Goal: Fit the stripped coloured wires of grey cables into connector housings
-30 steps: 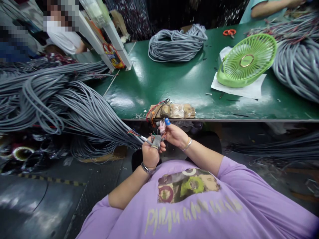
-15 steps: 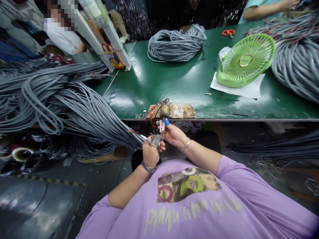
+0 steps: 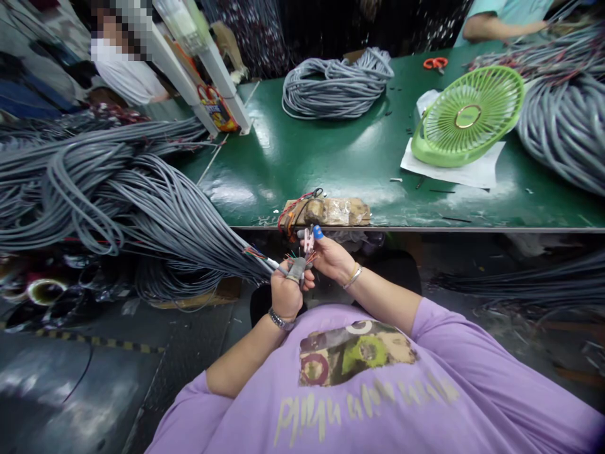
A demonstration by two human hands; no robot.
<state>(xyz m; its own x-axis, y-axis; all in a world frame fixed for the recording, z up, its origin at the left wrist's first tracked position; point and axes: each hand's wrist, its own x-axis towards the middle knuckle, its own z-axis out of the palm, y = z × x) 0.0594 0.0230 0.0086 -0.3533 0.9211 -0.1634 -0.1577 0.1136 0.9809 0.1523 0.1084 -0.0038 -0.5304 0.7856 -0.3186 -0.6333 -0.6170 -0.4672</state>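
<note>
Low in front of the bench edge, my left hand (image 3: 286, 294) is closed around the end of a grey cable (image 3: 273, 263). A grey wrapping (image 3: 297, 268) that looks like a thumb cover sits on top of the grip, and thin coloured wire ends (image 3: 312, 256) fan out around it. My right hand (image 3: 333, 258), with a blue finger cover (image 3: 317, 232), pinches a small pink clip-like tool (image 3: 309, 241) just above those wires. Whether the tool touches a wire is too small to tell. Just beyond lies a taped wooden block (image 3: 340, 211) with red and black leads.
Grey cable bundles (image 3: 155, 195) spread over the left side, one running toward my left hand. On the green bench (image 3: 326, 151) are a cable coil (image 3: 335, 88), a green fan (image 3: 467, 116), orange-handled scissors (image 3: 435, 64) and more cables at right. Co-workers sit across and at left.
Both hands keep nearly the same place and grip. The view has shifted very slightly. The co-worker's arm at the far right has lowered a little.
</note>
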